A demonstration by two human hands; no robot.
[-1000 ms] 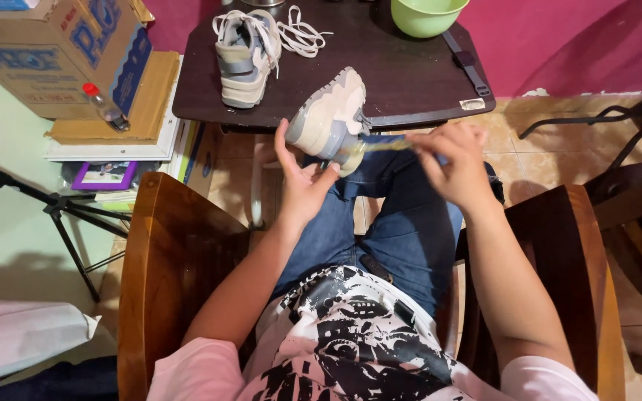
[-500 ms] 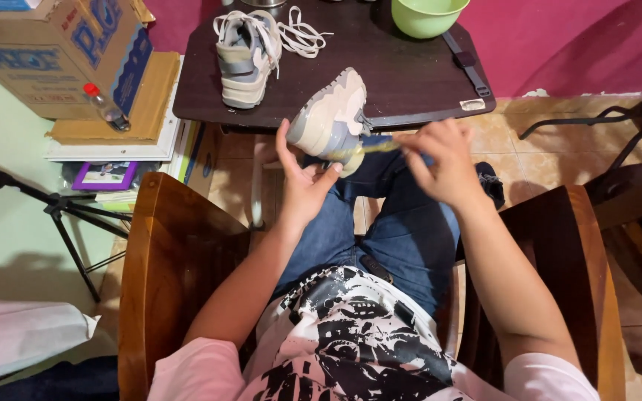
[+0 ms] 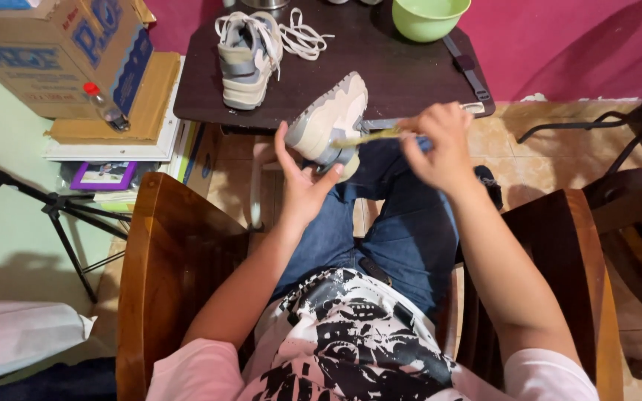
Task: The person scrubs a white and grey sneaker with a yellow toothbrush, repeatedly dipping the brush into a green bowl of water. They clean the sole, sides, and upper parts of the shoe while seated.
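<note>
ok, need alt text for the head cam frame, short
Seen from above, a seated person's left hand holds a beige sneaker over their lap while the right hand works a thin yellowish brush against it. Ahead, a dark table carries a second sneaker, loose white laces and a green bowl; a cardboard box sits to the left.

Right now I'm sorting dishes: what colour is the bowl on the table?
Light green bowl, clearest in the head view.

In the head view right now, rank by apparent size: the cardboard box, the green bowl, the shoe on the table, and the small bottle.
1. cardboard box
2. shoe on the table
3. green bowl, cut off by the frame edge, so its rank against the shoe is unsure
4. small bottle
</note>
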